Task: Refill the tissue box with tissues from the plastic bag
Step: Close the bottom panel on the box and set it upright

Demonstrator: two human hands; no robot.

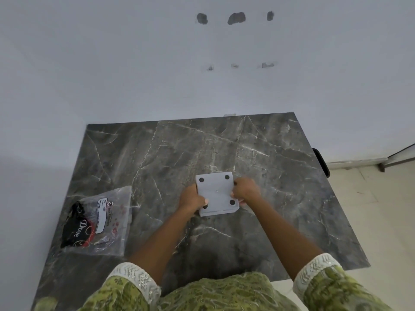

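Observation:
A square grey tissue box [216, 194] lies upside down in the middle of the dark marble table [280, 176], its flat bottom up with black round feet at the corners. My left hand [193, 199] grips its left edge, thumb on the bottom face. My right hand [246, 190] grips its right edge. A clear plastic bag [101, 223] with a white label and black-and-red printing lies flat on the table to the left, apart from both hands. Whether tissues remain inside the bag is unclear.
The table stands against a white wall [157, 75] at its far and left sides. A dark object [321, 161] sticks out past the table's right edge. Pale floor tiles [370, 209] lie to the right.

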